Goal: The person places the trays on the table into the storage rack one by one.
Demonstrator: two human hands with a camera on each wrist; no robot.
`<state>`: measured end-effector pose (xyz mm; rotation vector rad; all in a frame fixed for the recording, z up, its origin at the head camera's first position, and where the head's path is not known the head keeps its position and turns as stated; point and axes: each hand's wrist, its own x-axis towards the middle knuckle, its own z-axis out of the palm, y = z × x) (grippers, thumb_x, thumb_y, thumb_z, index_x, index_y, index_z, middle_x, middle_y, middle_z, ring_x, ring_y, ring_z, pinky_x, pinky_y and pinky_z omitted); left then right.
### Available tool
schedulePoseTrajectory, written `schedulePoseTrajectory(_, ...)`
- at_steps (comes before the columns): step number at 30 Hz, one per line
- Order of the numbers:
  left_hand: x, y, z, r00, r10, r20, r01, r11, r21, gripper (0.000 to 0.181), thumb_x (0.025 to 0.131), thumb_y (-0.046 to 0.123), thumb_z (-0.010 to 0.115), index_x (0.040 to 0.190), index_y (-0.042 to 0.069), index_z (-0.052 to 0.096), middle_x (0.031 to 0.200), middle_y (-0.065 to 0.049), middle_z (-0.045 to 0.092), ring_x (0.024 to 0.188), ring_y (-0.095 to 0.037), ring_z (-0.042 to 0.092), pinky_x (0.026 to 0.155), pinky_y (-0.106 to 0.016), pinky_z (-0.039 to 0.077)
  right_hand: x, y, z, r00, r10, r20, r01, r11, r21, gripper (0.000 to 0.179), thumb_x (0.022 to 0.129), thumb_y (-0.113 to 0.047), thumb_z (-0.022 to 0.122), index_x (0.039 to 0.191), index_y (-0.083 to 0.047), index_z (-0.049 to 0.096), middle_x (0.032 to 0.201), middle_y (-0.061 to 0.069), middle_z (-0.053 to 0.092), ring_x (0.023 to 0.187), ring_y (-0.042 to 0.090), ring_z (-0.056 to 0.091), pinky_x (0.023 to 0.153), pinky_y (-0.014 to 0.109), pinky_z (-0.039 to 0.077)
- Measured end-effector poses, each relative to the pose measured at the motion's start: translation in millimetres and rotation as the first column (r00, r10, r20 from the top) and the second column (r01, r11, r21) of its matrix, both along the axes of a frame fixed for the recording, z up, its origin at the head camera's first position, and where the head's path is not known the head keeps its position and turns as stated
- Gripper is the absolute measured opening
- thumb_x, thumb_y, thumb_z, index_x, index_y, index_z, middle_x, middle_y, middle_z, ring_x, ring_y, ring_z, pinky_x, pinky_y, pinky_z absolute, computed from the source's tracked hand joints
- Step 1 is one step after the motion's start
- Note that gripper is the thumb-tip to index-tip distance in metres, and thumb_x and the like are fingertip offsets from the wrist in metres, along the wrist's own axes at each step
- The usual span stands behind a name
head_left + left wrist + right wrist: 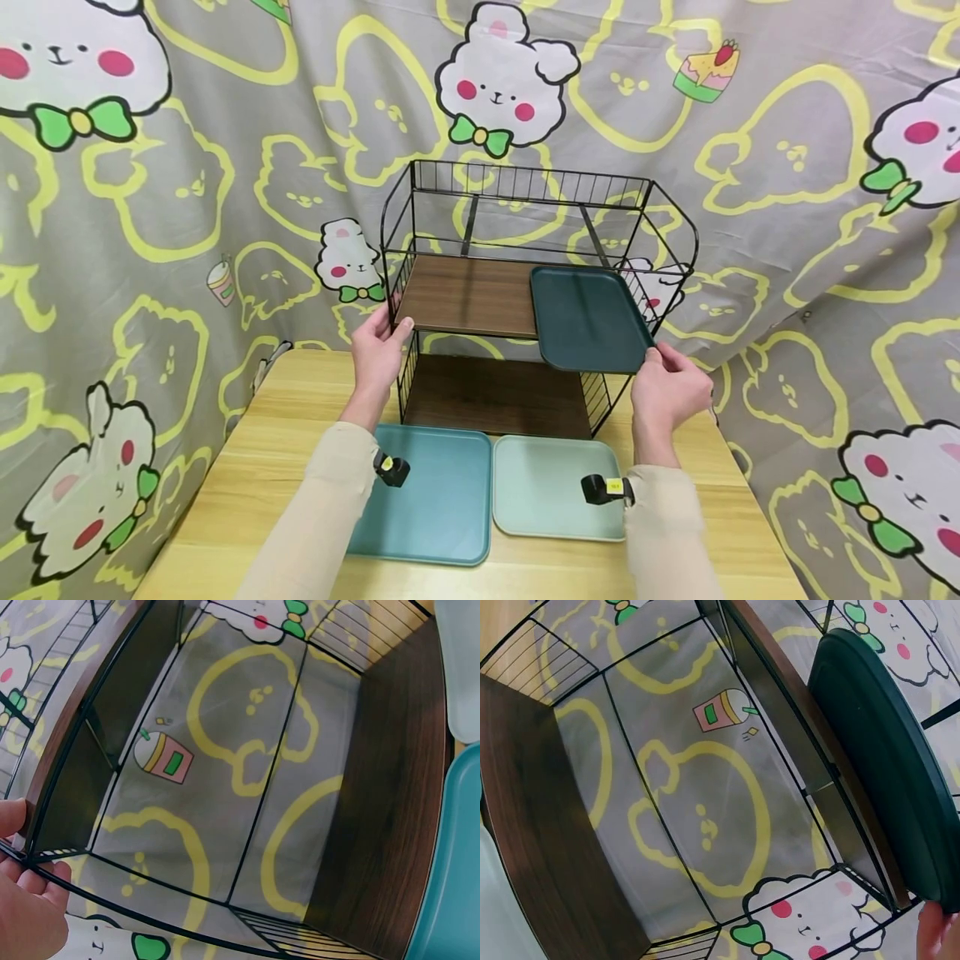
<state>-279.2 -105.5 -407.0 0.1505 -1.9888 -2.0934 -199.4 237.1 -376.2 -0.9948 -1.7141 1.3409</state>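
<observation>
A black wire rack [534,172] with two brown wooden shelves stands on the table. My left hand [377,352] grips the rack's front left corner, thumb on the edge of the upper shelf [468,292] and fingers curled round the frame. The dark green tray [588,321] lies over the right part of that shelf, its near end sticking out past the front edge. With my right hand [670,385], I pinch the tray's near right corner. In the right wrist view only fingers [930,934] show under the tray's rim.
In front of the rack lie a blue-teal tray [442,500] and a smaller pale green tray [555,487], side by side on the wooden table [247,467]. The lower shelf [487,392] is dark brown. A patterned grey curtain [300,150] surrounds the table's back and sides.
</observation>
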Motion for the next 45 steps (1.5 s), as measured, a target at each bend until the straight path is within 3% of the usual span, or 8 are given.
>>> schedulePoseTrajectory(5,0.0,0.3,0.4,1.000,0.001,-0.009,-0.001,1.000,-0.001,0.050,0.104,0.013,0.069,0.153,0.016,0.059,0.159,-0.008,0.056,0.148,-0.023,0.055,0.122,-0.037,0.046,-1.3,0.4,-0.8,0.999,0.036,-0.015,-0.036,0.999,0.009,0.022,0.093,-0.022,0.078,0.112,-0.014,0.085,0.086,-0.011,0.077,0.092,0.003,0.066,0.088,0.017,0.051)
schedulePoseTrajectory(10,-0.9,0.4,0.8,1.000,0.001,-0.018,-0.001,1.000,0.004,0.051,0.103,0.012,0.070,0.153,0.013,0.058,0.159,-0.008,0.057,0.148,-0.023,0.055,0.123,-0.036,0.046,15.0,-1.3,-0.3,0.988,0.155,-0.002,-0.155,0.988,0.004,0.040,0.089,-0.036,0.085,0.125,-0.018,0.081,0.123,0.003,0.080,0.081,-0.012,0.062,0.076,0.009,0.050)
schedulePoseTrajectory(13,-2.0,0.1,1.3,1.000,-0.001,-0.028,0.001,1.000,0.005,0.052,0.103,0.011,0.071,0.153,0.012,0.058,0.158,-0.007,0.058,0.147,-0.022,0.055,0.122,-0.034,0.046,26.2,-3.7,-1.2,0.972,0.237,0.004,-0.237,0.971,0.028,0.058,0.085,-0.041,0.089,0.136,-0.018,0.074,0.133,0.011,0.075,0.084,-0.009,0.061,0.074,0.007,0.050)
schedulePoseTrajectory(19,-1.8,-7.5,2.6,1.000,0.012,-0.027,-0.012,1.000,-0.012,0.051,0.102,0.011,0.072,0.152,0.014,0.059,0.157,-0.008,0.059,0.146,-0.022,0.057,0.121,-0.033,0.047,33.4,-12.7,-6.9,0.945,0.326,0.033,-0.328,0.938,0.110,0.080,0.079,-0.043,0.095,0.148,-0.018,0.063,0.129,0.014,0.073,0.094,0.006,0.062,0.072,0.002,0.047)
schedulePoseTrajectory(23,-0.3,-12.5,3.7,0.999,0.018,-0.028,-0.019,1.000,-0.018,0.050,0.103,0.011,0.071,0.152,0.013,0.059,0.157,-0.008,0.058,0.146,-0.022,0.057,0.122,-0.035,0.046,29.3,-17.5,-7.8,0.946,0.319,0.059,-0.324,0.936,0.134,0.081,0.079,-0.043,0.095,0.148,-0.017,0.062,0.131,0.016,0.073,0.103,0.017,0.066,0.079,0.008,0.047)
schedulePoseTrajectory(32,-0.6,-4.5,1.0,1.000,0.006,-0.018,-0.007,1.000,-0.008,0.051,0.102,0.013,0.072,0.152,0.015,0.060,0.157,-0.008,0.058,0.146,-0.022,0.057,0.121,-0.034,0.047,9.9,-15.5,-6.3,0.966,0.245,0.077,-0.255,0.949,0.183,0.079,0.081,-0.042,0.094,0.147,-0.012,0.064,0.126,0.018,0.068,0.113,0.033,0.068,0.108,0.045,0.046)
schedulePoseTrajectory(39,0.6,-2.0,-0.9,1.000,0.000,-0.006,0.000,1.000,-0.011,0.050,0.103,0.016,0.071,0.152,0.017,0.060,0.158,-0.008,0.057,0.146,-0.022,0.057,0.122,-0.037,0.047,-3.1,-13.5,-8.2,0.972,0.232,0.023,-0.232,0.957,0.175,0.075,0.081,-0.037,0.095,0.144,-0.008,0.066,0.124,0.016,0.063,0.109,0.029,0.065,0.098,0.031,0.046)
schedulePoseTrajectory(45,0.2,0.2,0.8,1.000,0.008,-0.014,-0.008,1.000,-0.004,0.050,0.103,0.013,0.070,0.152,0.015,0.060,0.157,-0.007,0.058,0.147,-0.023,0.056,0.123,-0.036,0.046,0.8,-8.6,-11.9,0.972,0.235,-0.012,-0.230,0.959,0.164,0.070,0.082,-0.039,0.093,0.143,-0.013,0.069,0.120,0.006,0.064,0.108,0.020,0.065,0.089,0.014,0.048)
